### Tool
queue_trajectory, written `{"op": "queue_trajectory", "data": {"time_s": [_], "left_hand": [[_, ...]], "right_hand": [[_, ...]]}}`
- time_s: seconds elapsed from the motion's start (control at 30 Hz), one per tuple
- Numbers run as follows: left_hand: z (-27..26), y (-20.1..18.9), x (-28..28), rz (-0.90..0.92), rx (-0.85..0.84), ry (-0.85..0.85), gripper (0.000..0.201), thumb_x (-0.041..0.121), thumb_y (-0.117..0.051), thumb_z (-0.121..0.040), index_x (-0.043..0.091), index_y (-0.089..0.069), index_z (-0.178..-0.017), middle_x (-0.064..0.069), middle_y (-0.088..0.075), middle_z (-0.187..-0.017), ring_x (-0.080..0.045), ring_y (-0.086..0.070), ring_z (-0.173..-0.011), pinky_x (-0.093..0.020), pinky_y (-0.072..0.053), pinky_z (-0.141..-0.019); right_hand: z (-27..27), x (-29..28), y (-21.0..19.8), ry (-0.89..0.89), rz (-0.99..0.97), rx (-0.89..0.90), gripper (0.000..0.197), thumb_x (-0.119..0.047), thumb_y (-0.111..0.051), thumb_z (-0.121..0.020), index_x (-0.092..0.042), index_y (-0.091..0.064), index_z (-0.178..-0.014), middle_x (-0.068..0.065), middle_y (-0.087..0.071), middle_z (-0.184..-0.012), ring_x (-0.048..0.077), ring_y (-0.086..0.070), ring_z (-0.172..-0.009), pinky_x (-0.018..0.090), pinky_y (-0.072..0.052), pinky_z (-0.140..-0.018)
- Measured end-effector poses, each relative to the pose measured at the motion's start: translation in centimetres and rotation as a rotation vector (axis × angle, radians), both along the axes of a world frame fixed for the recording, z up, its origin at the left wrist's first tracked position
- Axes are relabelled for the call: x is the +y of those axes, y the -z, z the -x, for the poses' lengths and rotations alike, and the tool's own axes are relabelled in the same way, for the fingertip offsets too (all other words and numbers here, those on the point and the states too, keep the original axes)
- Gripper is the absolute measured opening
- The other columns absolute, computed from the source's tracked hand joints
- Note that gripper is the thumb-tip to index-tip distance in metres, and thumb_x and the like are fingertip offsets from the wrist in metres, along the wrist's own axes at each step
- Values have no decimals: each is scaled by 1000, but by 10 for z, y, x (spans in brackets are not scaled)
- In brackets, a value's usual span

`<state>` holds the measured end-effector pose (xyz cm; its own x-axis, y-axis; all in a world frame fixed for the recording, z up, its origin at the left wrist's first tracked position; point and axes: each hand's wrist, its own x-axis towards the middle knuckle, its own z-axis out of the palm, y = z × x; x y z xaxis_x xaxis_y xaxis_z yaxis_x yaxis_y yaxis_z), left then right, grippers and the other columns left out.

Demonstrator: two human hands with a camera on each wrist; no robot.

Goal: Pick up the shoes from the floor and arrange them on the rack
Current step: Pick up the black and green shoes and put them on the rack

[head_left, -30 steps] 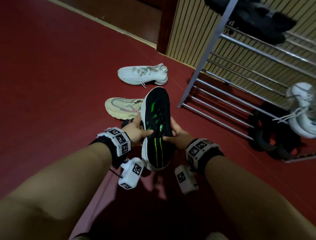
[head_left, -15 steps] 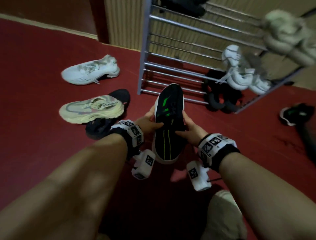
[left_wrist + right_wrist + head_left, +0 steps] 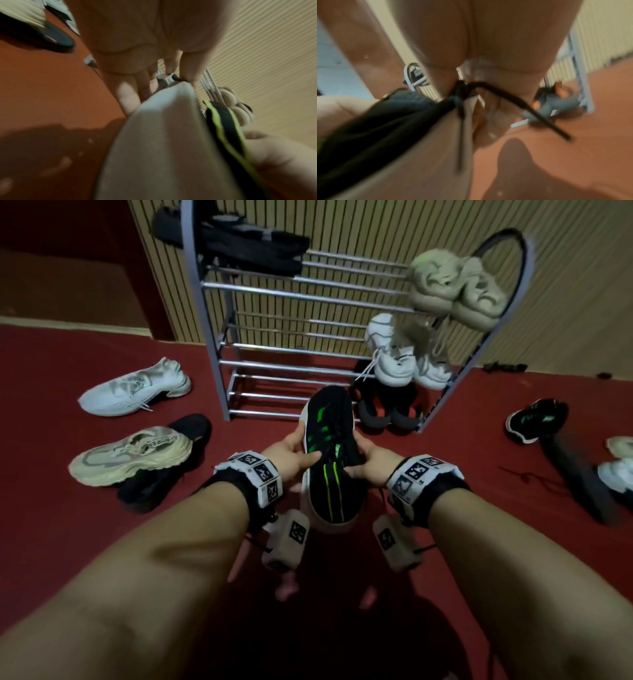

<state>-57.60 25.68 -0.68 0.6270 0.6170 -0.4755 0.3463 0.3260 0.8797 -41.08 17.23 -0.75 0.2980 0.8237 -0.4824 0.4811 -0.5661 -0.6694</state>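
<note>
Both hands hold a black sneaker with green stripes and a white sole in the air, toe pointing at the rack. My left hand grips its left side, thumb over the laces; the right hand grips the right side. In the left wrist view the white sole fills the lower middle, my fingers under it. In the right wrist view the black upper and loose black laces show. The metal shoe rack stands just ahead, with black, beige and white shoes on its rails.
On the red floor at left lie a white sneaker and a beige sneaker over a black shoe. At right lie a matching black and green sneaker, a long dark item and white shoes. A slatted wall stands behind the rack.
The view has swung right, bringing the rack to the centre. The black sneaker, still held in both hands, now sits closer to the rack's lower rails.
</note>
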Motion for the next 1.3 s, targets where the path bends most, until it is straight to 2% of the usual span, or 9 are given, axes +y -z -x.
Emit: {"op": "queue_trajectory", "data": {"time_s": [0.23, 0.37, 0.57, 0.73, 0.83, 0.97, 1.07, 1.17, 1.3], "left_hand": [[-95, -25, -57, -31, -40, -53, 71, 13, -58, -91, 46, -23, -143, 3, -64, -90, -9, -62, -64, -19, -47, -44], [-149, -29, -90, -5, -23, -78, 74, 14, -60, -90, 50, -22, -142, 5, -68, -92, -15, -63, -78, -26, -47, -62], [-227, -47, -132, 8, -13, -70, 66, 10, -56, -91, 52, -30, -135, 10, -67, -91, -6, -64, -70, -21, -49, -50], [-290, -77, -142, -49, -54, 26, 70, 7, -55, -92, 37, -22, -146, 4, -60, -120, -14, -59, -102, -28, -48, -78], [-318, -82, -141, -88, -57, 92, 71, 11, -56, -91, 35, -19, -147, 2, -61, -115, -18, -59, -106, -32, -48, -86], [-352, -73, -136, -33, -96, 153, 69, 18, -58, -91, 38, -21, -146, 2, -65, -107, -12, -59, -91, -21, -49, -68], [-377, -63, -132, 107, -159, 267, 79, 6, -56, -90, 35, -11, -148, -3, -67, -109, -16, -61, -93, -25, -47, -74], [-395, -54, -125, 122, -185, 373, 89, -12, -50, -87, 30, 0, -149, 6, -67, -77, -6, -61, -69, -19, -47, -58], [-404, -54, -113, 142, -264, 424, 93, -19, -49, -84, 28, -2, -149, 6, -61, -94, -10, -61, -86, -20, -56, -64]], "right_hand": [[-98, -53, -42, -17, 44, -15, 89, -14, -64, -88, -23, -1, -151, 2, -36, -149, 20, -42, -131, 27, -35, -107], [-148, -90, -54, 14, 9, -36, 85, -15, -61, -89, -26, -5, -151, 2, -37, -148, 19, -43, -130, 18, -34, -94], [-218, -138, -70, 74, 27, -5, 85, -15, -62, -89, -26, -4, -151, 3, -37, -149, 24, -45, -129, 28, -38, -104], [-273, -159, -90, 165, 13, -15, 82, -14, -59, -91, -26, -5, -151, 3, -35, -150, 23, -42, -131, 22, -36, -94], [-298, -163, -95, 223, -15, 17, 82, -9, -58, -91, -23, -4, -151, 2, -32, -151, 21, -39, -133, 21, -35, -96], [-324, -166, -87, 312, -14, 36, 87, -5, -61, -88, -23, -4, -151, 4, -35, -149, 22, -42, -132, 30, -36, -106], [-343, -171, -79, 376, -13, 8, 83, -5, -59, -89, -25, -8, -151, 1, -41, -144, 19, -49, -124, 23, -40, -97], [-357, -172, -73, 448, -10, 5, 80, -5, -59, -89, -30, -14, -150, 2, -46, -142, 17, -55, -113, 26, -45, -95], [-368, -160, -71, 549, -29, 91, 74, -7, -61, -88, -31, -25, -147, -1, -50, -133, 18, -52, -116, 32, -41, -103]]}}
